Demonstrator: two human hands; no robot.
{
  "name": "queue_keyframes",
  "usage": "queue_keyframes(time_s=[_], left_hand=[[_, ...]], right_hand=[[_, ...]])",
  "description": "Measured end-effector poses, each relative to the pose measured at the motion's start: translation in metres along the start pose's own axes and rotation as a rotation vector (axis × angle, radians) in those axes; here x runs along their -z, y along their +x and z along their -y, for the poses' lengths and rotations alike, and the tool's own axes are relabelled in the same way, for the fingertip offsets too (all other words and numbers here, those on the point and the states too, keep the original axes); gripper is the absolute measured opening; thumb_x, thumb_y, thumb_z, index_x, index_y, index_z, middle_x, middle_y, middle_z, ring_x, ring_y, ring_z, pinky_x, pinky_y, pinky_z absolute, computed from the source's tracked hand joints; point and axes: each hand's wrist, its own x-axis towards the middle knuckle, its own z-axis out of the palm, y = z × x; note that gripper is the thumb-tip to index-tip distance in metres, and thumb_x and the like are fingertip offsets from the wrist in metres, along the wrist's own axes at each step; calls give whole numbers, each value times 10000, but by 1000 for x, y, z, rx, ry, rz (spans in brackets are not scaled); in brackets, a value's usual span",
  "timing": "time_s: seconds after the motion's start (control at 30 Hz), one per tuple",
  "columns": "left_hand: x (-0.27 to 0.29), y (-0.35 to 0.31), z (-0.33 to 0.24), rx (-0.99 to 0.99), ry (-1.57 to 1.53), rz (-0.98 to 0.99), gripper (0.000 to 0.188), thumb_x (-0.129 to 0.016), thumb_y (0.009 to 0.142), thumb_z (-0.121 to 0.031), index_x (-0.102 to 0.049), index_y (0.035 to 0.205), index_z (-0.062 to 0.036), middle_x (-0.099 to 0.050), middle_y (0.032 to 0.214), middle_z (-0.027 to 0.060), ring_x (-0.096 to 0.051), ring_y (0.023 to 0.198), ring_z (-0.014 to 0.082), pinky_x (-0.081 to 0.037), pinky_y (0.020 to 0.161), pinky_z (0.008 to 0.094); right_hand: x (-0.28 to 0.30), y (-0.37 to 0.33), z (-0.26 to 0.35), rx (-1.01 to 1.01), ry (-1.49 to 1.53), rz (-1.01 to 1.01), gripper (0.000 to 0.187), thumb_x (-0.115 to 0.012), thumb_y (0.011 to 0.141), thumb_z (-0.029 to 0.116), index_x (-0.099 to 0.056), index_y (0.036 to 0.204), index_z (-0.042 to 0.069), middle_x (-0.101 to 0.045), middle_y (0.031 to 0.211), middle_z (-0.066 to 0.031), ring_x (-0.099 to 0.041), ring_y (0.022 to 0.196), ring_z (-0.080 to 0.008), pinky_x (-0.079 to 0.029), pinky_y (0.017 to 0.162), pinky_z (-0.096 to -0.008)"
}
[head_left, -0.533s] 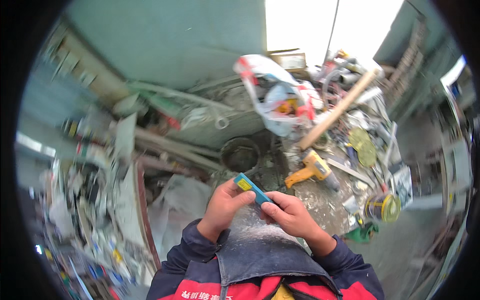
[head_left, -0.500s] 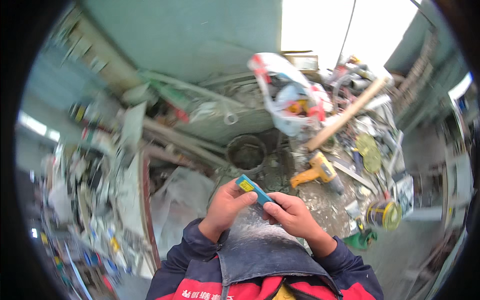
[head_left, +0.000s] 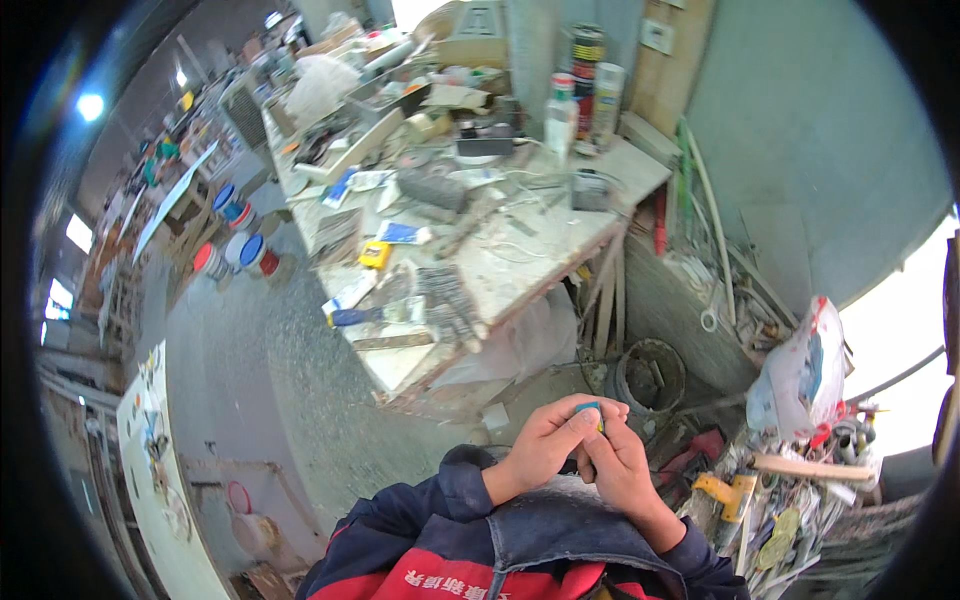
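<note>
Both hands are together in front of my body, low in the view. My left hand (head_left: 548,443) and my right hand (head_left: 624,468) are closed around a slim blue piece with a yellow label (head_left: 590,407). It looks like a small flat box, but my fingers and thumbs cover most of it and only its upper end shows. Beyond my hands is a cluttered white workbench (head_left: 530,255). On its near corner lie a grey work glove (head_left: 447,300), a blue-handled brush (head_left: 375,313) and a small yellow object (head_left: 375,254).
A dirty bucket (head_left: 650,376) stands on the floor just past my hands. To the right are a white plastic bag (head_left: 797,375), a yellow drill (head_left: 727,493) and a wooden strip (head_left: 812,467) among scrap. Paint buckets (head_left: 258,255) stand on the floor at left.
My view has swung left, bringing the workbench into the middle. My hands have drawn together over the blue piece, which was in plain sight between my fingers before.
</note>
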Motion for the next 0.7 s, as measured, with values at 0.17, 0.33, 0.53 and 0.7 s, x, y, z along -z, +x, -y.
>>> queue_keyframes(time_s=[0.17,0.33,0.53,0.7], left_hand=[[69,-41,-31,-244,21,-192,275,-462,1070,-153,-635,1156,43,-662,1263,195,-643,1109,247,-509,995,389],[135,-79,-69,-328,92,-300,272,-472,1066,-149,-638,1151,48,-664,1258,198,-648,1084,238,-518,980,383],[175,-123,-96,-389,-7,-445,289,-484,1062,-156,-643,1157,66,-674,1239,216,-646,1110,244,-510,1005,389],[193,-154,-110,-454,-33,-560,282,-487,1055,-142,-641,1166,66,-671,1255,235,-638,1149,255,-497,1027,393]], right_hand=[[-94,47,-12,-20,-58,33,136,-535,1050,128,-568,1038,-3,-550,721,12,-511,616,-70,-414,539,-252],[-172,88,-28,94,-202,119,206,-508,1083,181,-560,1215,32,-495,720,71,-426,563,-22,-310,489,-210],[-237,112,-27,48,-372,162,224,-593,1018,179,-621,1133,-12,-632,758,-101,-611,682,-176,-489,621,-341],[-274,127,-25,77,-478,330,256,-604,1003,199,-615,1167,4,-668,831,-169,-664,737,-304,-512,675,-379]])
